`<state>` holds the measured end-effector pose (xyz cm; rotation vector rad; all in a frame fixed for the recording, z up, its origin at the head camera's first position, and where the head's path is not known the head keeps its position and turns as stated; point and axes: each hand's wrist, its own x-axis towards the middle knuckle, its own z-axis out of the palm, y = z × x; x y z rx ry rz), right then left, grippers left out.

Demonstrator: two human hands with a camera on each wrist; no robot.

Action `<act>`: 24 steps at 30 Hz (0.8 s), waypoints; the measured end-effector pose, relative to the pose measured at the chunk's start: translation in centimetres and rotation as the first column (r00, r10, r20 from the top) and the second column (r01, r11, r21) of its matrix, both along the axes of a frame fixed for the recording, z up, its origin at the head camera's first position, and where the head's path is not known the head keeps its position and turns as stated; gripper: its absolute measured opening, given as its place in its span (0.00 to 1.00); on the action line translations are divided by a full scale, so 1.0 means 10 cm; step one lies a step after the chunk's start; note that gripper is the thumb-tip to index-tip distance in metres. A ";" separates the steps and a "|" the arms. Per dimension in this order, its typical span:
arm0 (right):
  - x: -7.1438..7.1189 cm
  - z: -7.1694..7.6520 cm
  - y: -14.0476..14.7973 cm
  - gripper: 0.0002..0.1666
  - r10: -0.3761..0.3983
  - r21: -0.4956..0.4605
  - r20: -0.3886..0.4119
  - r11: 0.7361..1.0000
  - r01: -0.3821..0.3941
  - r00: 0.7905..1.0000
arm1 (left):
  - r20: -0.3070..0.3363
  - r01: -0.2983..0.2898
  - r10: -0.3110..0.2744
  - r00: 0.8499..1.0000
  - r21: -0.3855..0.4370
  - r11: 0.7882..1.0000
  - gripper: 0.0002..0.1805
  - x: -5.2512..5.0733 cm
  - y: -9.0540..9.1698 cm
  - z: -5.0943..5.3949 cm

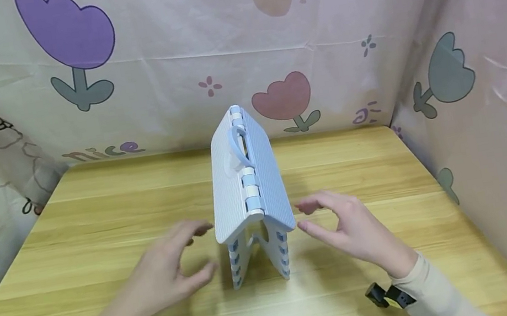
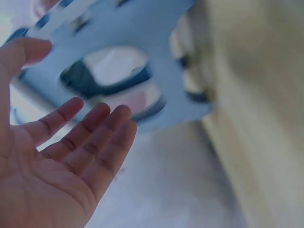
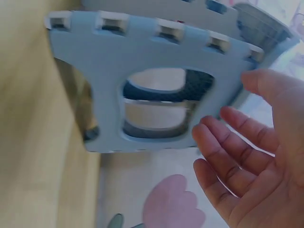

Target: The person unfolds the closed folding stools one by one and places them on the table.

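Observation:
A light blue and white folding step stool [image 1: 231, 189] stands half folded on the table, its two top panels sloping down like a roof from the hinged ridge. A carry handle [image 1: 235, 147] sticks up along that ridge. Left of the stool is my left hand [image 1: 167, 273], fingers and thumb spread apart and holding nothing. My right hand [image 1: 344, 221] is on the other side, its fingertips very close to the panel's lower edge; whether they touch, I cannot tell. In the right wrist view, a leg panel [image 3: 107, 85] with a large cutout faces the palm.
The wooden table [image 1: 95, 235] carries the stool near its middle. A printed cloth [image 1: 161, 28] with flowers and lettering hangs behind the table and along both sides. Black straps with small devices [image 1: 387, 295] sit on both wrists.

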<state>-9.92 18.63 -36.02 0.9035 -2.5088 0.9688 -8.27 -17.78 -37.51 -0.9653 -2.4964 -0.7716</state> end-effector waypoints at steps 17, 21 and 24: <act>-0.38 0.56 -0.38 0.42 -0.011 0.038 0.108 0.999 0.007 0.994 | 0.196 -0.036 0.018 0.980 0.088 0.996 0.36 -0.41 0.37 0.54; -0.47 0.56 -0.52 0.49 0.025 0.025 0.133 0.999 -0.029 0.991 | 0.206 -0.013 -0.004 0.979 0.081 0.997 0.37 -0.52 0.47 0.56; -0.52 0.55 -0.60 0.50 0.054 0.013 0.135 0.998 -0.056 0.989 | 0.241 0.001 -0.018 0.970 0.072 0.997 0.37 -0.56 0.53 0.57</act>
